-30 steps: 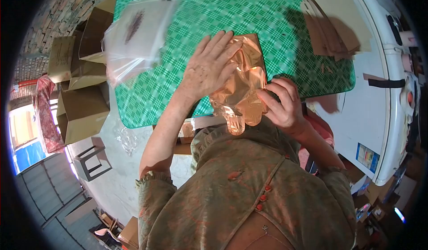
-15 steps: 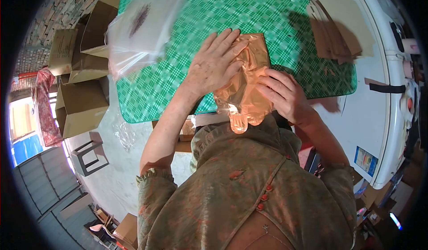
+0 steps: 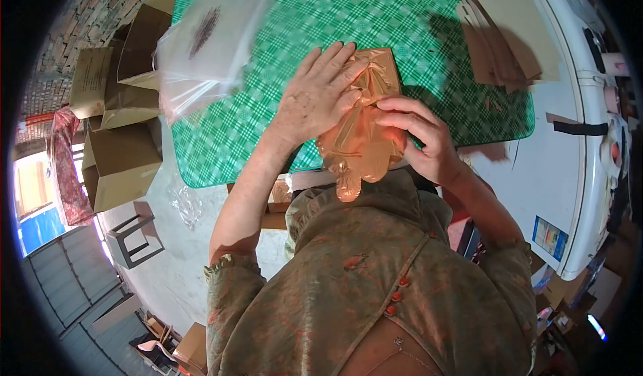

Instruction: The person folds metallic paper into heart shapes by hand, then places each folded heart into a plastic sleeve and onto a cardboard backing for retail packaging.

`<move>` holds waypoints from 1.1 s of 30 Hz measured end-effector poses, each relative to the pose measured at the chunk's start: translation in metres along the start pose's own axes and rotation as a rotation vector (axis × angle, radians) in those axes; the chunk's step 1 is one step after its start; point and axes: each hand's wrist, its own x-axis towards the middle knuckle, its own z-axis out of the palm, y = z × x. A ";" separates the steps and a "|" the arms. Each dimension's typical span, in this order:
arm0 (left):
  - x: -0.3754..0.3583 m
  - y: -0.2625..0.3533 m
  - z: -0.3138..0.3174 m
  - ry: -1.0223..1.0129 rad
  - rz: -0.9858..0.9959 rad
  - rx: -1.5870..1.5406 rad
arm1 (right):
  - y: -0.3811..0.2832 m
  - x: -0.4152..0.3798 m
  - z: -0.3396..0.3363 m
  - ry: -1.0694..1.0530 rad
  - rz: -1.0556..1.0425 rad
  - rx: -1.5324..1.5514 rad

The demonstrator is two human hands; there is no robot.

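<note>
A flat, shiny copper-coloured foil balloon (image 3: 362,141) lies folded and creased at the table's near edge, its rounded tabs hanging towards my body. My left hand (image 3: 311,101) lies flat over its upper left part, fingers stretched out and pointing away from me. On the other side, my right hand (image 3: 425,135) has its bent fingers closed on the foil near the middle, where creases run up from the fingertips. The foil's upper right corner shows beyond both hands, with a thin dark edge along its side.
A green checked cloth covers the table (image 3: 321,14). Clear plastic bags (image 3: 211,41) are stacked at the left, brown cardboard sheets (image 3: 502,34) at the right. Open cartons (image 3: 124,161) stand left of the table; a white appliance (image 3: 569,168) is at the right.
My right fingers have moved up and inwards on the foil, drawing it into sharper creases. The lower tabs have shifted slightly left. My left hand stays flat on it.
</note>
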 end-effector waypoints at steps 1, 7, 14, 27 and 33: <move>0.000 0.000 0.000 0.000 0.000 -0.003 | -0.003 0.003 -0.002 -0.003 0.014 0.004; -0.001 -0.003 0.003 -0.037 -0.008 0.034 | 0.004 0.003 -0.004 -0.050 -0.146 -0.141; -0.001 -0.001 0.000 -0.029 -0.007 0.012 | 0.012 -0.003 -0.001 -0.053 -0.267 -0.693; -0.002 -0.001 0.001 -0.040 0.001 0.023 | 0.011 -0.004 0.002 -0.108 -0.164 -0.515; -0.002 0.000 -0.005 0.041 0.017 -0.062 | 0.015 -0.005 0.003 -0.092 -0.167 -0.486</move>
